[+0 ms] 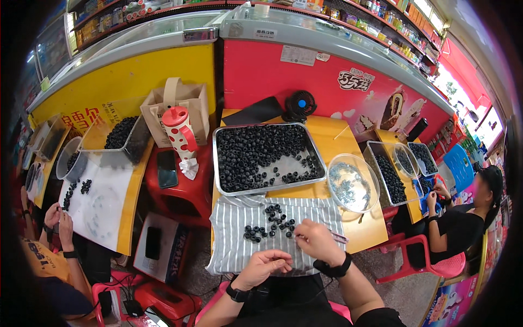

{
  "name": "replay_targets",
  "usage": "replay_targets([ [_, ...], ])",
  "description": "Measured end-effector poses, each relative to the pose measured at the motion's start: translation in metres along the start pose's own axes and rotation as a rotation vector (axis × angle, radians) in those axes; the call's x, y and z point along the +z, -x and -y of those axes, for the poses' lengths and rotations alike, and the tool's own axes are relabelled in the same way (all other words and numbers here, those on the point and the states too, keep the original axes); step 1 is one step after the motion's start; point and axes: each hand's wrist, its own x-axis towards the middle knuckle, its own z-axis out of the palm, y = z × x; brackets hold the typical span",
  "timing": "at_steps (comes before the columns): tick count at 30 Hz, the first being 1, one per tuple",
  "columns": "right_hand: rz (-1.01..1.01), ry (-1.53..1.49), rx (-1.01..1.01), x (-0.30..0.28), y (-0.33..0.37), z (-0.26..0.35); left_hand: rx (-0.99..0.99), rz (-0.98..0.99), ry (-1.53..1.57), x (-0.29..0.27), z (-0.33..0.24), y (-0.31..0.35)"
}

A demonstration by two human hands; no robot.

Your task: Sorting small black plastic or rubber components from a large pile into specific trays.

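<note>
1. Red freezer (261,82), approx. the whole back of the setup, w/ a long grey top edge.
2. Wooden table (366,228) right in front of it, bare yellow-ish wood showing on the R side.
3. Striped cloth (231,215), grey w/ white stripes, lies on the near part of the table, a bit rumpled.
4. Metal tray (289,163), rectangular, just beyond the cloth. Mostly full of black round bits, w/ a bare patch toward the front R.
5. Clear round tub (357,204) to the R of the tray, w/ small pale bluish stuff inside, too tiny to ID.
6. Black fan (299,104) at the table's far edge, behind the tray, blue dot in the middle.
7. R hand (316,240) over the cloth, fingers bunched, tips right by the loose bits. Can't tell if anything's pinched in there tbh.
8. L hand (266,268) nearer the body, fingers loosely curled, palm side mostly hidden, so can't tell if it's holding smth.
9. Thin tool (340,238) beside the R hand, can't tell if held or lying there.
10. Loose black bits (280,219), approx. a couple dozen, scattered on the cloth between tray & hands.
</note>
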Motion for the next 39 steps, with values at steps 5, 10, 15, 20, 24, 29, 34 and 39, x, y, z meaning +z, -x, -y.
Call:
replay_targets([
  [5, -0.115, -0.029, 0.051, 0.017, 0.020, -0.001, 0.009, 0.007, -0.017, 0.004, -0.001, -0.001],
  [10, -0.156, 0.087, 0.004, 0.021, 0.006, 0.011, 0.062, -0.051, -0.034, 0.007, -0.001, -0.002],
  [15, -0.174, 0.116, -0.064, 0.023, 0.014, 0.023, 0.249, -0.316, 0.014, 0.017, 0.008, -0.006],
  [20, -0.127, 0.027, -0.115, 0.019, 0.041, 0.045, 0.182, -0.267, -0.112, 0.014, 0.009, -0.008],
  [24, -0.096, -0.275, -0.064, 0.016, 0.047, 0.038, 0.145, -0.232, -0.104, 0.017, 0.006, -0.008],
  [29, -0.164, -0.365, -0.067, 0.013, 0.040, 0.027, 0.124, -0.235, -0.049, 0.019, 0.002, -0.007],
  [34, -0.339, -0.023, 0.168, 0.008, 0.021, -0.013, 0.125, -0.220, 0.059, 0.011, 0.000, -0.004],
  [39, -0.205, 0.125, 0.202, 0.017, 0.014, -0.032, 0.152, -0.199, 0.103, 0.008, 0.000, -0.005],
])
